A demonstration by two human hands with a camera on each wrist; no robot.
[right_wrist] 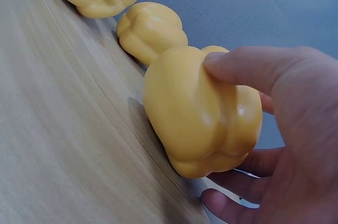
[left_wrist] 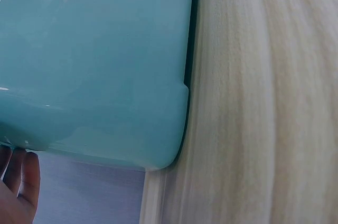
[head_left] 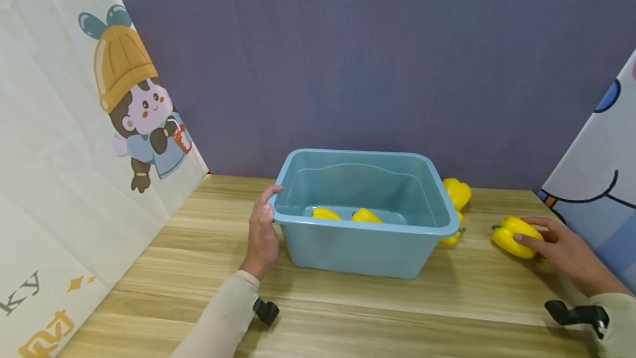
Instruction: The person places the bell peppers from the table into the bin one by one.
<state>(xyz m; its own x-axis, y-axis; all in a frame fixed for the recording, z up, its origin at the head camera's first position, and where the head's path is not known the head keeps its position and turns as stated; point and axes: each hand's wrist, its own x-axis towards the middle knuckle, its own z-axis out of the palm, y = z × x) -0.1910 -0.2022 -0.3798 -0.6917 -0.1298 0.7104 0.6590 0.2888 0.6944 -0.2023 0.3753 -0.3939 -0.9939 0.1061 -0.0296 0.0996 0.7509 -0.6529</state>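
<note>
Blue rectangular plastic tub (head_left: 355, 250) seems steadied by the gripping left hand (head_left: 263, 233); right hand (head_left: 568, 249) grips a lobed yellow pepper (head_left: 510, 238).

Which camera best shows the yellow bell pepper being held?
Right wrist: the lobed yellow bell pepper appears largest there. The head view shows it smaller, with its green stem; the left wrist doesn't show it.
</note>
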